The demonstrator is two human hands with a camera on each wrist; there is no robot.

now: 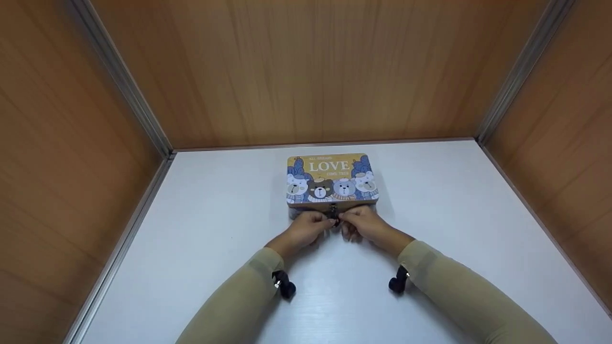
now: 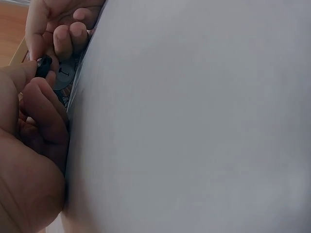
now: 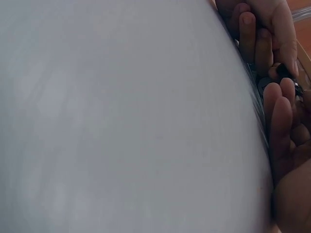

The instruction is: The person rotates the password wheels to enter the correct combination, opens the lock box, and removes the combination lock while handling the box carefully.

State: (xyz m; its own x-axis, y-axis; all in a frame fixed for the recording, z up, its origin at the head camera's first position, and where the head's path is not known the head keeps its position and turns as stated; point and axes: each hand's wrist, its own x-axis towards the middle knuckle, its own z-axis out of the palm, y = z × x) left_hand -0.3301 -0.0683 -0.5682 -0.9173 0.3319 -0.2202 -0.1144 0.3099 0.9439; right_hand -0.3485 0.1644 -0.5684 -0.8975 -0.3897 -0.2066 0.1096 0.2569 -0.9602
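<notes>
A tin box (image 1: 330, 179) with bears and the word LOVE on its lid lies on the white table, lid down on its body. At the middle of its front side is a metal clasp (image 1: 333, 208), with a small black padlock (image 2: 43, 66) at it. My left hand (image 1: 308, 228) pinches the padlock from the left between thumb and forefinger. From the other side my right hand (image 1: 366, 223) pinches it too, the fingertips of both hands nearly meeting. The fingers cover much of the padlock, so its shackle cannot be made out.
The white table (image 1: 215, 215) stretches out around the box. Wood-grain panels (image 1: 325, 71) with grey metal corner strips (image 1: 129, 86) stand at the back and both sides. Black wrist devices (image 1: 285, 285) hang from the sleeves.
</notes>
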